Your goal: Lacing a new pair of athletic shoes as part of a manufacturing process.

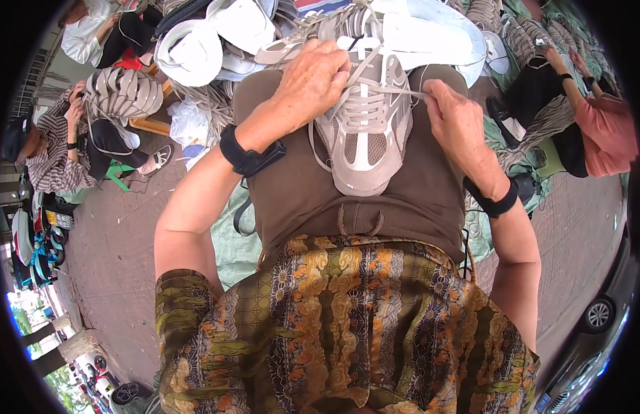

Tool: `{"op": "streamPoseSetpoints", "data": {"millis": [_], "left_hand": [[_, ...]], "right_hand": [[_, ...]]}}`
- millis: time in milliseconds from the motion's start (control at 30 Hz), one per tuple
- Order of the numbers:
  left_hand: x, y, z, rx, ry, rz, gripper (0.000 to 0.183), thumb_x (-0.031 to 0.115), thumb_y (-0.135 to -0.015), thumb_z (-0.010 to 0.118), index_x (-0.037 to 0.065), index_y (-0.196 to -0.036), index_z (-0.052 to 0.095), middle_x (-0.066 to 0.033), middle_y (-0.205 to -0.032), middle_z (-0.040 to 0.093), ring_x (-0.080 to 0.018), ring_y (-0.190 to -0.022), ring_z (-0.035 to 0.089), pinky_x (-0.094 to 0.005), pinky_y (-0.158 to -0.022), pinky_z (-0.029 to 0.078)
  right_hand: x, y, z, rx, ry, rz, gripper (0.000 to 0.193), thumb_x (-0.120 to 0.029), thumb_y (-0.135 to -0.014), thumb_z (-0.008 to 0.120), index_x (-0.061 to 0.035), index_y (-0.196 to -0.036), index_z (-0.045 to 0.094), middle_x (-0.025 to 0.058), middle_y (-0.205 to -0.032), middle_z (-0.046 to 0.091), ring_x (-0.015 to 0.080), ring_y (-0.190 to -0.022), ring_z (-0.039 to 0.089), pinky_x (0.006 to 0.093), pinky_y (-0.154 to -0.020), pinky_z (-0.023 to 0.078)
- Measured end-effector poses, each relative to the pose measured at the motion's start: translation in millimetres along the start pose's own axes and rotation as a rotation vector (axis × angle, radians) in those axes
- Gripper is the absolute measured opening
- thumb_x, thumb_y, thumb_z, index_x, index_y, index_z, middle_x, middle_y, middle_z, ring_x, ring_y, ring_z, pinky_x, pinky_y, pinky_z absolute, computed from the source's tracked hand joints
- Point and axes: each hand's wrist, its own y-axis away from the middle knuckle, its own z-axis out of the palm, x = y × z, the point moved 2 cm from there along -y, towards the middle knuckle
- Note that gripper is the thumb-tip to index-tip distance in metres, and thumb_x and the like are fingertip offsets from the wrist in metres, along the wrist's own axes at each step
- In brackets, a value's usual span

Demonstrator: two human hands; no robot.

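Note:
A beige-grey sneaker [369, 150] with mesh panels and a pale stripe rests on my lap, its toe pointing toward me. Flat beige shoelace [397, 90] runs through its eyelets in crossing rows. My right hand [459, 123] pinches one lace end just right of the shoe, and that lace stretches taut across the upper rows. At the shoe's left side, my left hand [310, 81] is curled closed around the lace by the tongue, its fingertips partly hidden. A loose loop of lace hangs down along the shoe's left edge.
White shoe parts [434, 41] and more uppers lie just beyond my knees. At left, a person in a striped top [57, 155] handles a bundle of grey shoe pieces [124, 93]. Another in a pink top [606, 131] works at right. A dark car [596, 331] stands lower right.

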Motion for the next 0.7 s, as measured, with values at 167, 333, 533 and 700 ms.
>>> {"op": "streamPoseSetpoints", "data": {"millis": [167,333,533,700], "left_hand": [[11.2,3.4,6.5,0.039,-0.039,0.06,0.01,0.005,-0.088,0.056,-0.001,-0.092,0.05,-0.0169,-0.086,0.059,-0.036,-0.089,0.058,-0.0469,-0.077,0.046],[7.1,10.8,6.2,0.016,-0.025,0.07,0.013,0.002,-0.088,0.055,-0.001,-0.096,0.046,-0.0203,-0.073,0.058,-0.0412,-0.075,0.061,-0.0498,-0.068,0.047],[-8.6,33.3,-24.1,-0.131,0.238,-0.176,0.013,0.011,-0.096,0.055,0.005,-0.108,0.053,-0.0148,-0.088,0.066,-0.0328,-0.079,0.063,-0.0411,-0.069,0.048],[-30.3,63.0,-56.8,-0.137,0.349,-0.338,0.007,0.007,-0.096,0.055,0.006,-0.103,0.053,0.0029,-0.078,0.052,-0.0061,-0.069,0.044,-0.023,-0.061,0.038]], "right_hand": [[9.9,-18.3,20.5,0.101,0.153,-0.102,0.005,-0.006,-0.09,0.059,-0.003,-0.094,0.058,0.0166,-0.077,0.065,0.0405,-0.073,0.064,0.0458,-0.063,0.051],[17.4,-31.8,17.7,0.165,-0.269,0.203,0.013,-0.013,-0.098,0.057,-0.001,-0.097,0.062,0.004,-0.066,0.062,0.0136,-0.055,0.056,0.0288,-0.054,0.046],[-5.3,-30.6,11.0,0.219,-0.457,0.17,0.017,-0.015,-0.101,0.054,-0.0014,-0.095,0.062,-0.0024,-0.068,0.056,0.0051,-0.06,0.048,0.0231,-0.055,0.041],[-21.8,-16.6,22.8,0.035,-0.456,0.145,0.018,-0.018,-0.096,0.054,-0.005,-0.102,0.065,0.0213,-0.086,0.064,0.0397,-0.074,0.064,0.0409,-0.065,0.05]]}}
